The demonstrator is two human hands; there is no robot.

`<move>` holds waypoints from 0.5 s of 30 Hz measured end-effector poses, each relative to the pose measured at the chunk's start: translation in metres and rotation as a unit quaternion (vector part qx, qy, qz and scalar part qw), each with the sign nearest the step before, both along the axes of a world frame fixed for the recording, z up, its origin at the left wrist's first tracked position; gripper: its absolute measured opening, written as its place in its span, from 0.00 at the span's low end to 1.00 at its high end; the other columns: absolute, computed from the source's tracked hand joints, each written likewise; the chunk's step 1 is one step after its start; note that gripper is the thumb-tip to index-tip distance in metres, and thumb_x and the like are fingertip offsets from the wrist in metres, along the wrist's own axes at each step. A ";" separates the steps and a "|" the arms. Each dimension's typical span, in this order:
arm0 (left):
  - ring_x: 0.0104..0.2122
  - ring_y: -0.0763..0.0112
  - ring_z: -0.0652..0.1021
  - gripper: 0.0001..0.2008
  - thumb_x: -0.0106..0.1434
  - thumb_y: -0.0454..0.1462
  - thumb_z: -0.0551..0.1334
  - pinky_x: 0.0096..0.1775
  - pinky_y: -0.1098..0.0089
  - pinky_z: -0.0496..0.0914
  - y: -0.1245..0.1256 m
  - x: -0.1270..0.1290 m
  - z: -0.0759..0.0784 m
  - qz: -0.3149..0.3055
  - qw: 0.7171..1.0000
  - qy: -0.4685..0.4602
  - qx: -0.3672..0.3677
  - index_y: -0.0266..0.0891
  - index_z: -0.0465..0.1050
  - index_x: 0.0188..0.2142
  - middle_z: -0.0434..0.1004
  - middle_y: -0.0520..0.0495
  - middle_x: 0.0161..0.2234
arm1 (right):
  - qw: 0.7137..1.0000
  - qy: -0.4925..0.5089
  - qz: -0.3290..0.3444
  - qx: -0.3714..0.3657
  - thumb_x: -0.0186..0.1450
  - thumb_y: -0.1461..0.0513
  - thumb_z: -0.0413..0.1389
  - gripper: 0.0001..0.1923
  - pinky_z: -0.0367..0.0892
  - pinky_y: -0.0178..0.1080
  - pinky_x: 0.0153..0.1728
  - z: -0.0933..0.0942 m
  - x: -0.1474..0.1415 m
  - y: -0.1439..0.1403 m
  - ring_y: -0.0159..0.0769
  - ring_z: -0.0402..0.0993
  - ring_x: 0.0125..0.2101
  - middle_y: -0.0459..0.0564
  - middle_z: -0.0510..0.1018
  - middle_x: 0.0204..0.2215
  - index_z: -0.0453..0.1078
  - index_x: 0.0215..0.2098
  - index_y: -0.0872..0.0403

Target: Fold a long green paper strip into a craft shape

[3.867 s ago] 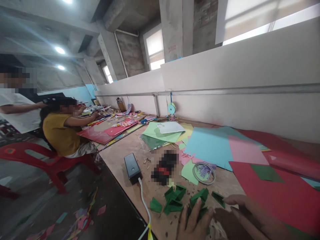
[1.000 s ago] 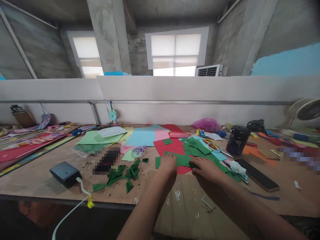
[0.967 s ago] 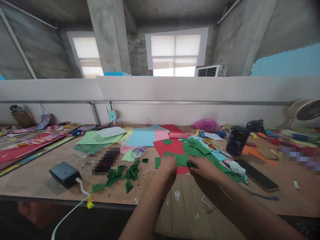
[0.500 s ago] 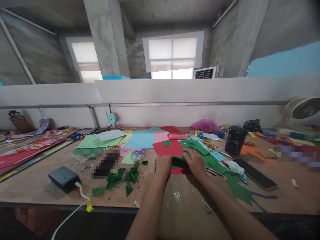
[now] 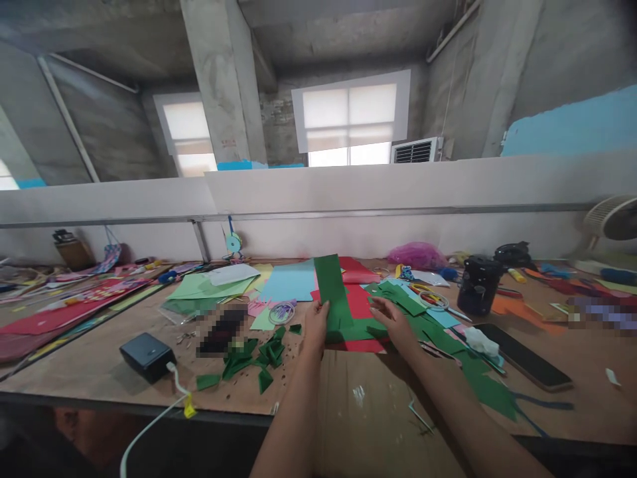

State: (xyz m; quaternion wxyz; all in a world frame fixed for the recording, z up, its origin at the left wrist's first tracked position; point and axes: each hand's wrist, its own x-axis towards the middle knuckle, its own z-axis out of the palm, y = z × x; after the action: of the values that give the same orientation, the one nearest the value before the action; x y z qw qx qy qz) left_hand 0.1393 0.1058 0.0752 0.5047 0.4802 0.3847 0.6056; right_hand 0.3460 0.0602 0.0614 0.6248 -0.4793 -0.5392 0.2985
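Observation:
My left hand point(image 5: 315, 325) is closed on the edge of a green strip point(image 5: 332, 287), either paper or felt, that rises upright and leans slightly left. At the strip's foot, another green band point(image 5: 355, 330) runs sideways between my hands; whether the two are one piece I cannot tell. My right hand point(image 5: 393, 324) hovers at the right end of this band, fingers loosely bent and apart, with no object seen in its grasp. Beneath lies a red sheet point(image 5: 359, 302), partly covered by the green. Several green sheets point(image 5: 398, 297) are heaped just right of my right hand.
Green offcuts point(image 5: 269, 348) lie left of my hands, near a dark box point(image 5: 147, 356) with a white cable. Cardboard point(image 5: 368, 411) lies before me. On the right are scissors point(image 5: 440, 352), a phone point(image 5: 527, 355), a tissue point(image 5: 482, 340) and a black cup point(image 5: 478, 287).
The green strip, earlier low between both hands, now stands upright at my left hand. My right hand's fingers have come away from it. The view has shifted slightly left.

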 end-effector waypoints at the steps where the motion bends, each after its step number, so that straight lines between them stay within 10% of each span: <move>1: 0.27 0.66 0.76 0.17 0.50 0.47 0.69 0.31 0.69 0.68 -0.001 0.003 0.000 -0.034 0.999 -0.022 -0.010 0.38 0.73 0.32 0.77 0.48 0.25 | 1.000 0.013 0.020 -0.002 0.56 0.48 0.62 0.25 0.66 0.46 0.47 0.001 -0.002 0.000 0.46 0.74 0.44 0.54 0.79 0.42 0.73 0.46 0.52; 15: 0.20 0.75 0.66 0.21 0.49 0.53 0.68 0.25 0.73 0.58 -0.024 0.028 0.008 -0.168 0.982 0.087 0.007 0.36 0.72 0.24 0.68 0.53 0.19 | 0.984 0.147 0.084 -0.045 0.49 0.50 0.68 0.20 0.68 0.41 0.36 0.007 0.000 -0.003 0.42 0.75 0.33 0.48 0.82 0.33 0.77 0.35 0.52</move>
State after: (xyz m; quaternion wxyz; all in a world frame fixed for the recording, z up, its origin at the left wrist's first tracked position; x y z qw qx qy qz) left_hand 0.1669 0.0817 0.0831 0.5608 0.5922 0.3365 0.4707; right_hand 0.3455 0.0572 0.0679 0.6477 -0.4106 -0.4660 0.4413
